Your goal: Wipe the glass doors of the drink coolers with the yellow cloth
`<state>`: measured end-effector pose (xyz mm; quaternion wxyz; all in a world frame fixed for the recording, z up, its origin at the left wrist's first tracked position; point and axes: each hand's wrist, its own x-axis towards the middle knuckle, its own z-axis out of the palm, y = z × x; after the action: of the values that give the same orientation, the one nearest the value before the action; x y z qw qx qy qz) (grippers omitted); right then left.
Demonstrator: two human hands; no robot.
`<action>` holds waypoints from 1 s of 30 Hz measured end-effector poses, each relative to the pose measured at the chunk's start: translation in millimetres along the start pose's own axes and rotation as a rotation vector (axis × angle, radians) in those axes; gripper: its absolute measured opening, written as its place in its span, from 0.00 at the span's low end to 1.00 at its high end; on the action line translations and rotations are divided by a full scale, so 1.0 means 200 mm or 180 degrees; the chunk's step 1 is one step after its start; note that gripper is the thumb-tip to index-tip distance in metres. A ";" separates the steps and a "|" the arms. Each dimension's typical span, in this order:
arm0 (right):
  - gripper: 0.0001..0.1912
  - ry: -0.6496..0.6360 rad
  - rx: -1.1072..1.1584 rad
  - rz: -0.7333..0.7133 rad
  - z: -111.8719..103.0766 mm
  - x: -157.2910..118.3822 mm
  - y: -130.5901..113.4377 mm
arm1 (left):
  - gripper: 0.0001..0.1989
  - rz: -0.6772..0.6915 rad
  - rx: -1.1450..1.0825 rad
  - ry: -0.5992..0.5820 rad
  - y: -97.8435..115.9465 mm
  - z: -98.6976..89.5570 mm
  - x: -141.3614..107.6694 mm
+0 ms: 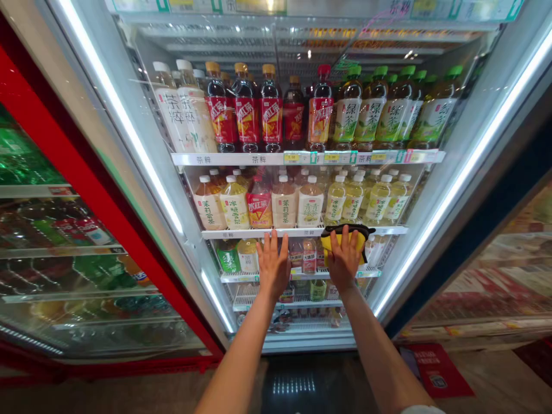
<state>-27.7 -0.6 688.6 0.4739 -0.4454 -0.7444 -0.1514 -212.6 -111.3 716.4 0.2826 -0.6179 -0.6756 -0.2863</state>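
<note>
My left hand (274,264) is open with its fingers spread, its fingertips at the front edge of the middle shelf (233,234). Whether they touch the edge I cannot tell. In my right hand (344,261) is a yellow and black cloth (326,242), held at the right part of the same edge; its dark border shows above my fingers. Behind that shelf edge stand large drink bottles with white caps, among them a red-labelled bottle (259,204) and pale yellow ones (353,198). My hands partly hide smaller bottles (309,256) on the shelf below.
An upper shelf (228,159) holds red-labelled bottles (245,109) and green-capped bottles (388,109). Bright light strips (116,103) run down both sides of the cooler. A red-framed cooler (172,293) stands at left. A red sign (440,371) lies at lower right.
</note>
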 end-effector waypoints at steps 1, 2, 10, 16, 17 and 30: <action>0.30 -0.0016 -0.0008 0.0114 0.00 0.03 -0.06 | 0.45 -0.0002 0.0012 0.0023 -0.01 0.00 0.00; 0.31 -0.0044 -0.0018 0.0167 0.01 0.05 -0.12 | 0.45 0.0002 0.0025 0.0038 -0.02 0.00 -0.01; 0.26 -0.0328 -0.0022 -0.0423 0.05 -0.18 -0.18 | 0.44 0.0111 0.0138 0.0056 -0.12 -0.02 -0.05; 0.31 0.0081 -0.0031 0.0243 0.06 0.03 -0.27 | 0.43 0.0161 0.0208 -0.0138 -0.22 -0.04 -0.05; 0.32 0.0082 -0.0031 0.0266 0.06 0.05 -0.34 | 0.42 0.0142 0.0225 -0.0151 -0.23 -0.05 -0.05; 0.35 -0.0001 0.0047 0.0484 0.06 -0.01 -0.44 | 0.42 0.0173 0.0262 -0.0120 -0.43 -0.15 -0.09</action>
<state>-106.2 -42.7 698.3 0.4873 -0.4971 -0.7096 -0.1094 -296.3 -150.6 720.5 0.3027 -0.6292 -0.6749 -0.2387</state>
